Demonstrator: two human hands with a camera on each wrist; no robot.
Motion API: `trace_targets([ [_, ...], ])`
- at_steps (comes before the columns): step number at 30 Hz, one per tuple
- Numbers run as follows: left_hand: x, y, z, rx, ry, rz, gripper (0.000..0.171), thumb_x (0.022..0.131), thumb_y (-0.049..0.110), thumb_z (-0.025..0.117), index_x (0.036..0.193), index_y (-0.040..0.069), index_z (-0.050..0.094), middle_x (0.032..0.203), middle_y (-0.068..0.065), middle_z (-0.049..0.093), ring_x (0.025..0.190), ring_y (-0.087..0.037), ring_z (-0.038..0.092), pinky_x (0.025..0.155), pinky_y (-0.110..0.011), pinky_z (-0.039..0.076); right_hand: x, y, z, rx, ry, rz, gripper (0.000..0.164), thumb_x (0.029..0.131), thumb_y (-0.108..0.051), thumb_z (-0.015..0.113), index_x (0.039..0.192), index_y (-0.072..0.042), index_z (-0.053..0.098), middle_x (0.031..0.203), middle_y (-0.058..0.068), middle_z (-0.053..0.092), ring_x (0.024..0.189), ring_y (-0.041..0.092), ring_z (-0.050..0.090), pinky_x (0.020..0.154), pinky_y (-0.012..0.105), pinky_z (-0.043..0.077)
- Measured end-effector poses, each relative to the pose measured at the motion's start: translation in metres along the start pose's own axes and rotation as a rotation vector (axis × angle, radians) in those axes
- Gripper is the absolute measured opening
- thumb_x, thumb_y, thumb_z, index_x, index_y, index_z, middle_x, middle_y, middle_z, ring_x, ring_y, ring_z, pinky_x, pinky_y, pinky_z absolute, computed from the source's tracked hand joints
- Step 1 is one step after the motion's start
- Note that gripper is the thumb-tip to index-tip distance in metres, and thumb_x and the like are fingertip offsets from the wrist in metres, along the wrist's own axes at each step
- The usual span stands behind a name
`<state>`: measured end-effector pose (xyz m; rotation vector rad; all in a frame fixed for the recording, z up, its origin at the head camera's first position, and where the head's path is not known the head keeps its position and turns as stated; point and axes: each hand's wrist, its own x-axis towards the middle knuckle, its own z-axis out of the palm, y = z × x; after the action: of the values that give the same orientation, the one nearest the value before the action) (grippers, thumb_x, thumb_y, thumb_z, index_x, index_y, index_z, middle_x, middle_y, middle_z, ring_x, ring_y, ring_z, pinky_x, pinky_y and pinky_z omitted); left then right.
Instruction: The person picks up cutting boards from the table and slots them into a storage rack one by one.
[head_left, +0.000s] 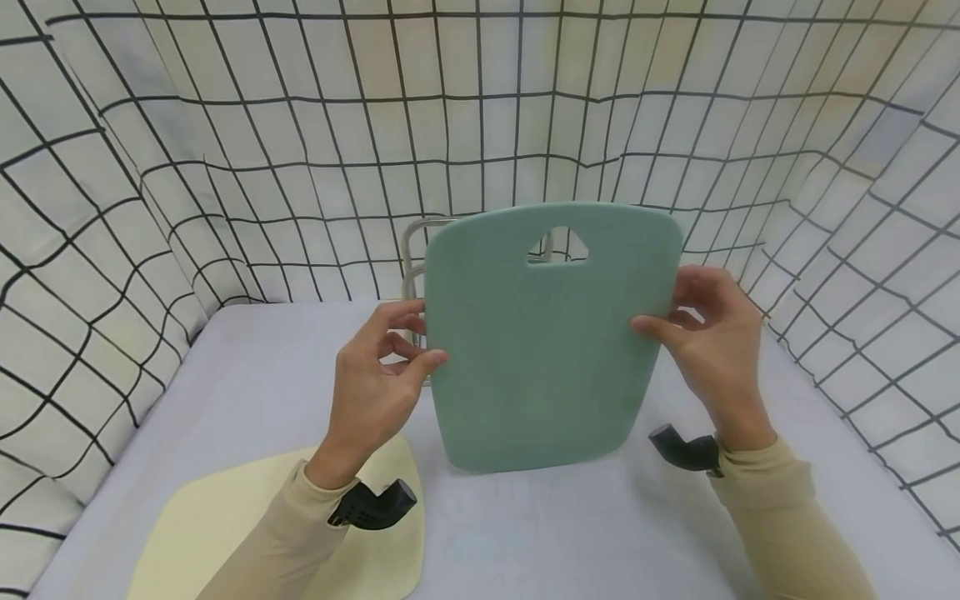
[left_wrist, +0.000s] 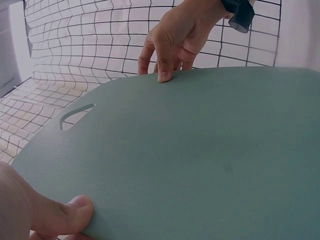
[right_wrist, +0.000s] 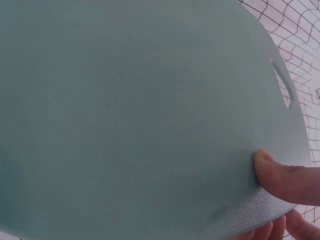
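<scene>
A green cutting board with a cut-out handle hole near its top edge is held up, nearly upright, in the middle of the head view. My left hand pinches its left edge, the thumb on the near face and the fingers behind. On the opposite edge my right hand grips the board the same way. The left wrist view shows the board's face with the right hand across it. In the right wrist view, the right thumb presses on the face near the edge.
Behind the green board stands a pale wire rack, mostly hidden. A cream cutting board lies flat on the white table at the front left, partly under my left forearm. Black grid netting over white cloth surrounds the table.
</scene>
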<state>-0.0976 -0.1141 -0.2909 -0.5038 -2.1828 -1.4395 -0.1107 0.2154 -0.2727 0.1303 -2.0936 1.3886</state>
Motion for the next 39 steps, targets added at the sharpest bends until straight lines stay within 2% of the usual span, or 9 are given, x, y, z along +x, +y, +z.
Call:
trace_targets([
  [16, 0.003, -0.002, -0.007, 0.014, 0.006, -0.007, 0.052, 0.078, -0.004, 0.076, 0.125, 0.012, 0.059, 0.101, -0.008, 0.063, 0.065, -0.007, 0.062, 0.067, -0.016, 0.059, 0.001, -0.001, 0.009, -0.020, -0.001, -0.003, 0.056, 0.071, 0.001, 0.083, 0.120, -0.012, 0.060, 0.103, -0.008, 0.062, 0.095, 0.014, 0.062, 0.084, 0.015, 0.056],
  [28, 0.006, -0.004, -0.010, 0.020, 0.020, -0.005, 0.052, 0.078, -0.005, 0.075, 0.125, 0.015, 0.060, 0.102, -0.008, 0.064, 0.065, -0.007, 0.061, 0.067, -0.015, 0.058, 0.003, -0.002, 0.014, -0.015, 0.006, 0.004, 0.053, 0.072, -0.002, 0.083, 0.119, -0.012, 0.060, 0.100, -0.007, 0.062, 0.094, 0.014, 0.062, 0.085, 0.015, 0.056],
  [39, 0.007, -0.004, -0.012, 0.027, 0.035, -0.005, 0.053, 0.078, -0.006, 0.075, 0.124, 0.016, 0.061, 0.101, -0.008, 0.064, 0.065, -0.006, 0.062, 0.069, -0.013, 0.058, 0.006, -0.003, 0.017, 0.003, 0.001, -0.003, 0.055, 0.070, 0.001, 0.084, 0.118, -0.011, 0.061, 0.098, -0.006, 0.061, 0.092, 0.015, 0.061, 0.084, 0.016, 0.057],
])
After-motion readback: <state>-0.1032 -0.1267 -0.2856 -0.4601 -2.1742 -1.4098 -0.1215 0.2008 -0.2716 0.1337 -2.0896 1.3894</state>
